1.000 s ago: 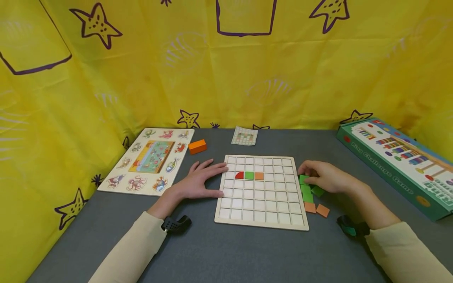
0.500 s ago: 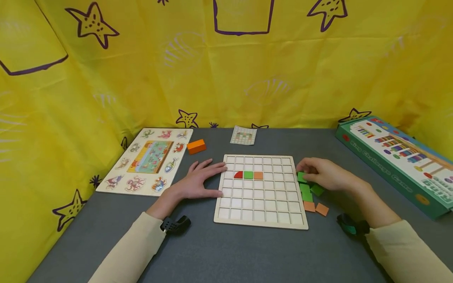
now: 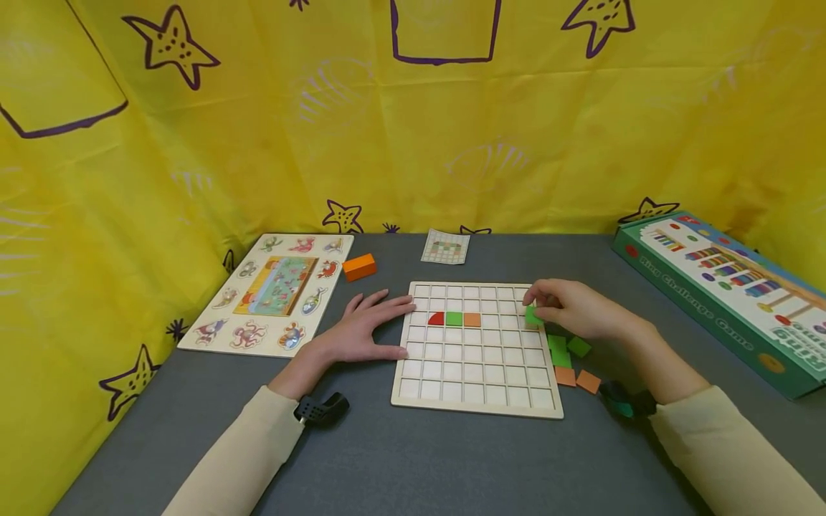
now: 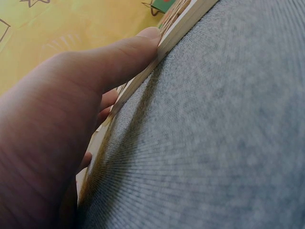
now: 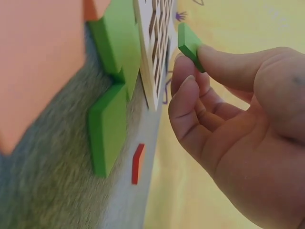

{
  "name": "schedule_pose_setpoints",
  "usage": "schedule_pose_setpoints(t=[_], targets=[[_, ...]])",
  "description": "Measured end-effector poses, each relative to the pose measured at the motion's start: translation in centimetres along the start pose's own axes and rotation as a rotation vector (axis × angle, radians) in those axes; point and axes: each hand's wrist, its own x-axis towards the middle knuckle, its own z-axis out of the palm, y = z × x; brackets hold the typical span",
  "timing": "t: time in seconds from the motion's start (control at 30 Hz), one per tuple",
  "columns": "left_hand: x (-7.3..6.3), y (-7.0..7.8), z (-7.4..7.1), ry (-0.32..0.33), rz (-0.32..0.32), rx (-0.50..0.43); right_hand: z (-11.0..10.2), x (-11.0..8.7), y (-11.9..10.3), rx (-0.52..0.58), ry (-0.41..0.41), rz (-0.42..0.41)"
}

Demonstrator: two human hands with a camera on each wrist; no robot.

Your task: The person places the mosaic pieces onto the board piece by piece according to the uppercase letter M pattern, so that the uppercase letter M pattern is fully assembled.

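Observation:
A square wooden grid board (image 3: 477,412) lies mid-table, with a red quarter-round tile (image 3: 437,318), a green square tile (image 3: 454,319) and an orange square tile (image 3: 472,319) side by side in one row. My left hand (image 3: 361,333) rests at its left edge, fingers spread and straight; in the left wrist view the thumb (image 4: 128,52) lies along the rim. Over the board's right edge my right hand (image 3: 577,308) pinches another green square tile (image 5: 189,45) between thumb and fingers. Loose green tiles (image 3: 558,350) and orange tiles (image 3: 588,381) lie beside the board, below that hand.
A small printed pattern card (image 3: 446,247) lies behind the board. At the left are a sea-animal puzzle board (image 3: 213,344) and an orange block (image 3: 359,267). A green game box (image 3: 716,308) stands at the right. In the right wrist view a red piece (image 5: 137,163) lies on the table.
My right hand has lifted a green tile from the loose pile and moved left with it, over the board's right edge. The left hand has stayed in place.

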Motion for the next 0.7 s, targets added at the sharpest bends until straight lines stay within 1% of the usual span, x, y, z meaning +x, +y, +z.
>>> schedule_pose_setpoints(t=[0.23, 0.37, 0.7], targets=[[0.0, -0.1, 0.1, 0.002, 0.003, 0.004, 0.3, 1.2, -0.6, -0.009, -0.011, -0.004], [0.0, -0.1, 0.1, 0.006, 0.002, 0.005, 0.5, 2.0, -0.9, 0.003, -0.021, -0.001], [0.0, 0.0, 0.1, 0.009, 0.009, 0.002, 1.7, 4.0, -1.8, 0.028, -0.08, -0.005]])
